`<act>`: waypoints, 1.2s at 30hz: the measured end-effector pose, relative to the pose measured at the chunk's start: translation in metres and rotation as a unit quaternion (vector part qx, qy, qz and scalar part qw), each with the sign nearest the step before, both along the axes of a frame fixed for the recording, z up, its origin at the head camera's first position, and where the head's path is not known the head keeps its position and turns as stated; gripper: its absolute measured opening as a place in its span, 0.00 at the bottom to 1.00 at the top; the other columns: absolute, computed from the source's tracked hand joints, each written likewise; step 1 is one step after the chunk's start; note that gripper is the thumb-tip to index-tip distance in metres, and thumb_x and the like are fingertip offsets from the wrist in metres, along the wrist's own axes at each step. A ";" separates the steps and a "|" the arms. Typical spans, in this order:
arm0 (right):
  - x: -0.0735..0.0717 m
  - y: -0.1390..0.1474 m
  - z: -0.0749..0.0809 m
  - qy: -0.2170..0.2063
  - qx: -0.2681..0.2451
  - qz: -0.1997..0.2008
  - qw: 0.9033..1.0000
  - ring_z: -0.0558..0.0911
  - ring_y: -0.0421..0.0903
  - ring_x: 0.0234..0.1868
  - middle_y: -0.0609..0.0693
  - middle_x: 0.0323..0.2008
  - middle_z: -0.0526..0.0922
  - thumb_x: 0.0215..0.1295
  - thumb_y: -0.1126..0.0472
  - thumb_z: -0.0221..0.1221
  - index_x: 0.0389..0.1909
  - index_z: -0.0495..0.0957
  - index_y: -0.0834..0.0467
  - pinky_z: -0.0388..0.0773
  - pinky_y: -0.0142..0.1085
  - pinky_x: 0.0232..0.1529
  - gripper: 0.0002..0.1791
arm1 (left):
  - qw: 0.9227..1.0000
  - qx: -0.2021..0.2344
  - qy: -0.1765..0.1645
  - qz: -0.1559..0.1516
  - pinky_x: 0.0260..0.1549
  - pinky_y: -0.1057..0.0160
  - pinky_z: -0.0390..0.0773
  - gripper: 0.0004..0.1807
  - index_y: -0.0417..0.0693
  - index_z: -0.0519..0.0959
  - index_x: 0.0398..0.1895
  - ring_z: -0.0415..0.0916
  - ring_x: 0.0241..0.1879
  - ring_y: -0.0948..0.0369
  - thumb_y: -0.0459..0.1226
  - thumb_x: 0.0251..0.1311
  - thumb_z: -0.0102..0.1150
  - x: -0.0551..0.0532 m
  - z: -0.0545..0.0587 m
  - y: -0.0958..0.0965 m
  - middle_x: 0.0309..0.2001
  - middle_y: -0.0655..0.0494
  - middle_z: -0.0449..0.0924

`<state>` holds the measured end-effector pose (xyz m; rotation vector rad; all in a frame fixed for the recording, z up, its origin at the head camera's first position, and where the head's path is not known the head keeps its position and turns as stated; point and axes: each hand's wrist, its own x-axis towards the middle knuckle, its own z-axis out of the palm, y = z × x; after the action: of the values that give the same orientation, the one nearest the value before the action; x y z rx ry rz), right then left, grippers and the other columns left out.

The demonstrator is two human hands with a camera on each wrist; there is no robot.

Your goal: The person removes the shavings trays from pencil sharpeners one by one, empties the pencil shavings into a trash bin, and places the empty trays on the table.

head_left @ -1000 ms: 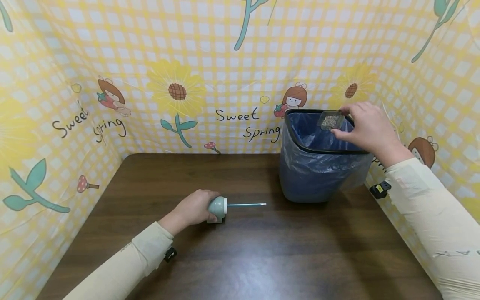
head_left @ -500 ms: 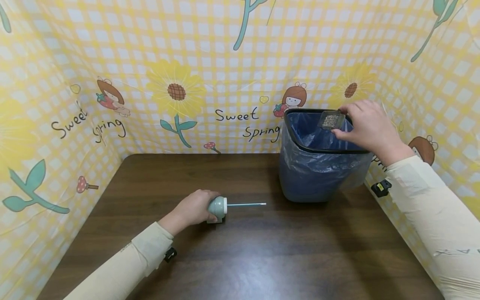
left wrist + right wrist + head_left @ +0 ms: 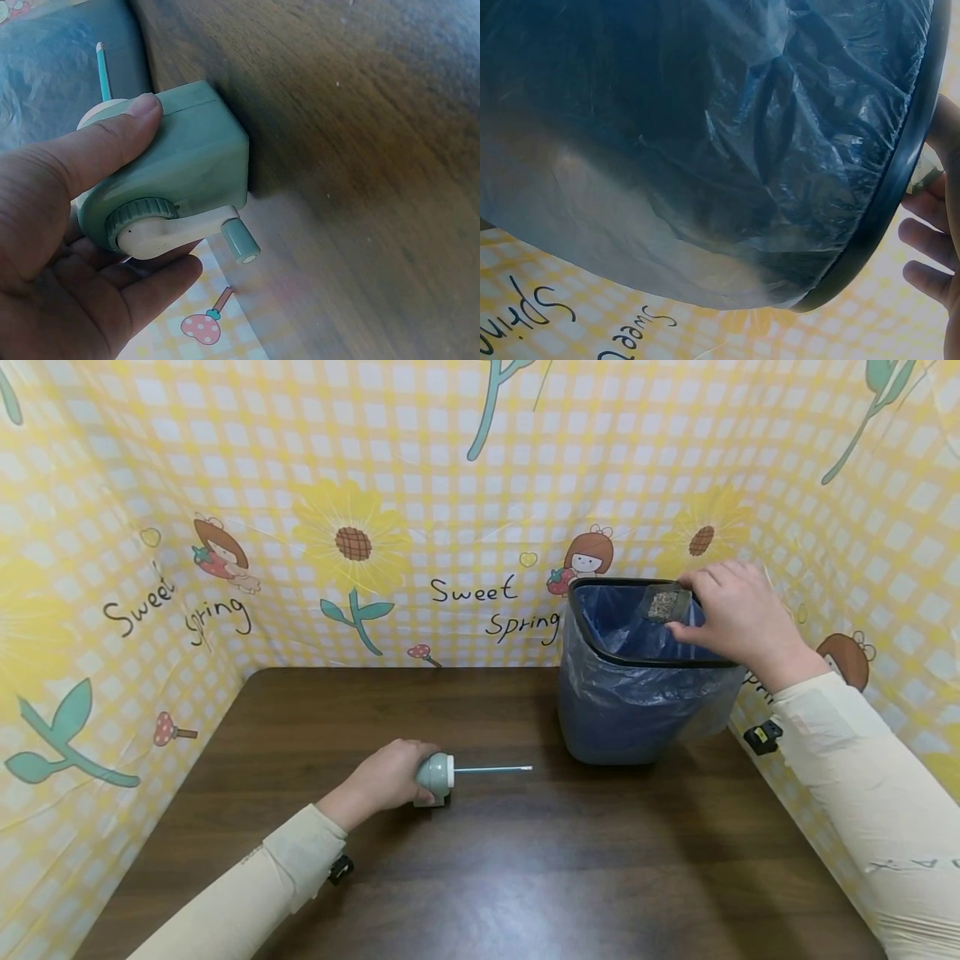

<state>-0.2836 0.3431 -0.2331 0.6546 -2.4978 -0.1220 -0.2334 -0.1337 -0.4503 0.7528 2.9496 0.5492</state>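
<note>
Two hands are engaged: the left hand [image 3: 390, 774] grips the green sharpener [image 3: 433, 772], its pencil [image 3: 491, 769] pointing right, mid-worktop [image 3: 480, 860]; the right hand [image 3: 738, 617] pinches a small shavings tray [image 3: 670, 603] over the far-right bin [image 3: 630, 718]. Tipping the tray well inside the rim [image 3: 660, 663], then tapping gently, should limit spills.

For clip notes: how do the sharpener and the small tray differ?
The sharpener is bulky and green; the tray looks smaller and clear. The sharpener holds a pencil; the tray carries greyish bits. The left hand grips the sharpener; the right hand holds the tray over the bin. Both are held.
</note>
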 end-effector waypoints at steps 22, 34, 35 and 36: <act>0.000 0.001 0.003 0.032 0.052 0.020 0.998 0.77 0.67 0.53 0.68 0.50 0.81 0.51 0.47 0.76 0.57 0.76 0.68 0.70 0.62 0.52 0.40 | 1.000 0.004 0.007 -0.006 0.46 0.53 0.82 0.41 0.40 0.80 0.60 0.81 0.44 0.57 0.43 0.39 0.86 0.000 0.002 -0.001 0.50 0.50 0.85; 0.000 0.003 0.005 0.053 0.080 0.037 0.995 0.77 0.67 0.53 0.68 0.50 0.81 0.49 0.48 0.77 0.55 0.76 0.70 0.69 0.60 0.53 0.39 | 1.000 0.002 0.009 -0.007 0.46 0.52 0.83 0.41 0.40 0.80 0.60 0.81 0.44 0.56 0.43 0.39 0.86 0.001 0.002 -0.001 0.50 0.50 0.85; 0.000 0.003 0.005 0.054 0.082 0.037 0.994 0.77 0.67 0.54 0.68 0.50 0.81 0.49 0.48 0.77 0.56 0.76 0.70 0.69 0.60 0.54 0.40 | 1.000 0.001 0.009 -0.007 0.46 0.52 0.83 0.41 0.40 0.80 0.60 0.81 0.44 0.56 0.43 0.39 0.86 0.001 0.002 0.000 0.50 0.50 0.85; 0.000 0.004 0.005 0.054 0.084 0.037 0.994 0.77 0.67 0.54 0.68 0.51 0.81 0.49 0.48 0.77 0.56 0.76 0.70 0.69 0.60 0.54 0.40 | 1.000 0.001 0.009 -0.008 0.46 0.52 0.83 0.41 0.39 0.80 0.60 0.81 0.44 0.56 0.43 0.39 0.86 0.001 0.003 0.000 0.50 0.50 0.85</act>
<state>-0.2839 0.3466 -0.2279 0.7877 -2.3728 -0.3341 -0.2324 -0.1339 -0.4477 0.7835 2.9574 0.5467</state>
